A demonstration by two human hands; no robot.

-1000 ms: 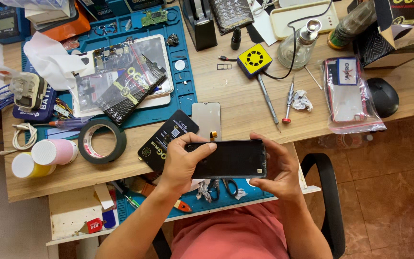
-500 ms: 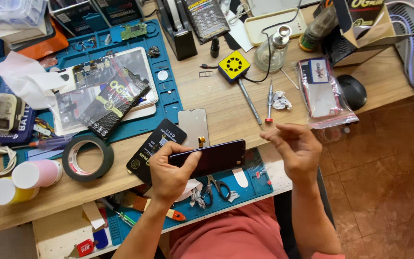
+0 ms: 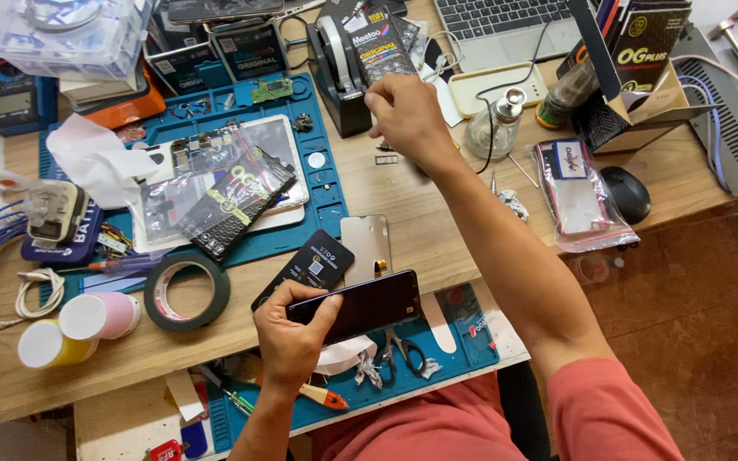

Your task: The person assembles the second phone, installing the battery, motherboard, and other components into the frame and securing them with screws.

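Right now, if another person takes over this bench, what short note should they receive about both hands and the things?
Left hand: holds the dark phone flat by its left end, over the near blue mat.
Right hand: reached far across the desk, fingers closed near the black tape dispenser; whether it holds something I cannot tell.
The flat silver panel and the black packet lie just beyond the phone.
The phone is not yet set down.

The left hand (image 3: 288, 341) grips a dark phone (image 3: 356, 307) just right of the tape roll (image 3: 187, 291), while the right hand (image 3: 403, 115) reaches well beyond it.
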